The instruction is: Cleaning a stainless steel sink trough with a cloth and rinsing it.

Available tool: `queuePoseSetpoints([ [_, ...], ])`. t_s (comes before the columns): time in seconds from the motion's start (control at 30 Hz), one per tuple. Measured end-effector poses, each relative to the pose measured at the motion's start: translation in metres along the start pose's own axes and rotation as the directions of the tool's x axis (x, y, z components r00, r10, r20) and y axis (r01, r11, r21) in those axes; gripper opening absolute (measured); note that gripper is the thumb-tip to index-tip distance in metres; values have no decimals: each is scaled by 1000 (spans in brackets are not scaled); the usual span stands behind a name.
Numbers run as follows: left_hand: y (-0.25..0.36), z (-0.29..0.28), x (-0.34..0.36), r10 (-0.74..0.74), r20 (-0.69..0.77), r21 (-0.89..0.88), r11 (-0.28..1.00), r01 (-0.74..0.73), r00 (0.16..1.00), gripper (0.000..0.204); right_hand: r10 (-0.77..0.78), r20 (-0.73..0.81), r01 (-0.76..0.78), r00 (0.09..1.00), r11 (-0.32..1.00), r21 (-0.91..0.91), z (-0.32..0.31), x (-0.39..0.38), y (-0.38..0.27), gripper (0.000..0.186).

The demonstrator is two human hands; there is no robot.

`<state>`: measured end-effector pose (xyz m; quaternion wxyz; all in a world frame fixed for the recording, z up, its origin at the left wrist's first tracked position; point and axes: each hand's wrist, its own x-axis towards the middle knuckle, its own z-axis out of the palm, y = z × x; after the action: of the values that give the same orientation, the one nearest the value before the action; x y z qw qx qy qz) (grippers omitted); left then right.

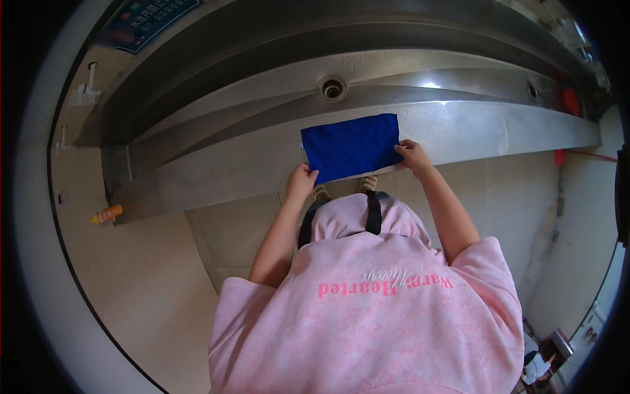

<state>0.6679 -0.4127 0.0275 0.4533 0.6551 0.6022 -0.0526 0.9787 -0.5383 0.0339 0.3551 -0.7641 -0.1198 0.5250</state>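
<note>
A blue cloth (351, 146) is spread out flat as a rectangle over the front ledge of a long steel trough sink (230, 172). My left hand (302, 179) pinches its near left corner between thumb and fingers. At the right edge, my right hand (411, 156) grips the cloth near its lower corner. Both forearms reach forward and the cloth is held between them. A small pale tag shows at the cloth's left edge.
Beyond the cloth lies a round drain (332, 88) in the basin, with a second drain (532, 89) farther right. A red object (570, 102) sits at the sink's right end. An orange-yellow bottle (106, 215) is by the left end. Taps (86, 92) are on the left wall.
</note>
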Motion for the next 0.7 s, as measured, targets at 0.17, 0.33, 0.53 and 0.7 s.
queuePoseSetpoints([
  [0.17, -20, -1, -1, 130, -87, 65, 990, -125, 988, 35, -352, -75, 343, 933, 933, -111, 43, -10, -28, 33],
  [0.33, -39, -23, 2, 12, -136, -259, 965, -47, 991, 29, -503, 432, 653, 748, 674, -345, 118, -57, -61, 38],
  [0.53, -48, -67, -9, -36, -317, -355, 931, -84, 948, 26, -727, 158, 556, 668, 348, -755, 183, -36, -41, 58],
  [0.7, -75, -84, 2, -32, -406, -265, 961, -84, 913, 28, -759, 245, 602, 604, 233, -764, 202, -19, -26, 66],
])
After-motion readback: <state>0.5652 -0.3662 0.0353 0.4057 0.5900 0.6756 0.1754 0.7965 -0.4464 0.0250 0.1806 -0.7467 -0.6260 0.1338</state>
